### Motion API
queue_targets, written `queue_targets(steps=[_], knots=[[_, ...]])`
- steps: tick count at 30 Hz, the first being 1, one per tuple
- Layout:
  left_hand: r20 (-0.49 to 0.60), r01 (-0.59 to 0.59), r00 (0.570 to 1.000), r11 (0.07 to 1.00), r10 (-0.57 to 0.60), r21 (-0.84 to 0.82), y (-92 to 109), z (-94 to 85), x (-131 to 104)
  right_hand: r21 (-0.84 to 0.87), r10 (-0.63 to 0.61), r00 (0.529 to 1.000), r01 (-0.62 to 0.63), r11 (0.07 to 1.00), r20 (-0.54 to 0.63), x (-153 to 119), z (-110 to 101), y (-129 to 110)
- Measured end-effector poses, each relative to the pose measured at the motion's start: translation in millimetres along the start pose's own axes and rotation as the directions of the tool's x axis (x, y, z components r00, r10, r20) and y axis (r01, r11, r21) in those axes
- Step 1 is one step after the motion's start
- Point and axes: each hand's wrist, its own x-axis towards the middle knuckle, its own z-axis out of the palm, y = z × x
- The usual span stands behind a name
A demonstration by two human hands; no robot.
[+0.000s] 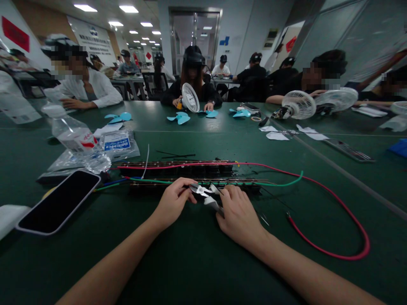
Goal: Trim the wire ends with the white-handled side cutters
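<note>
Two long black strips lie across the green table, the far strip (178, 168) behind the near one (149, 186). My right hand (239, 209) is closed round the handles of a small pair of pliers or cutters (201, 190), whose jaws point left and are parted. At the jaws, over the near strip, my left hand (176, 199) has its fingers bent and pinched; what they hold is too small to name. A green wire (286, 184) runs along the near strip, and a red wire (263, 166) along the far one. A white zip tie (146, 161) sticks up at the left.
At the left are a phone (60, 203), a plastic bottle (79, 140) and plastic bags (122, 144). The red cable (365, 245) loops at the right. Beyond are blue fan blades (179, 118), a fan (190, 97) by a person's hands, and papers (276, 135).
</note>
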Motion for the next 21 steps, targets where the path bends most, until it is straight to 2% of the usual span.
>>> queue_targets(steps=[21], knots=[[-0.005, -0.007, 1.000, 1.000, 0.007, 0.015, -0.4, 0.4, 0.3, 0.057, -0.024, 1.000, 0.024, 0.998, -0.007, -2.3, -1.7, 2.1]])
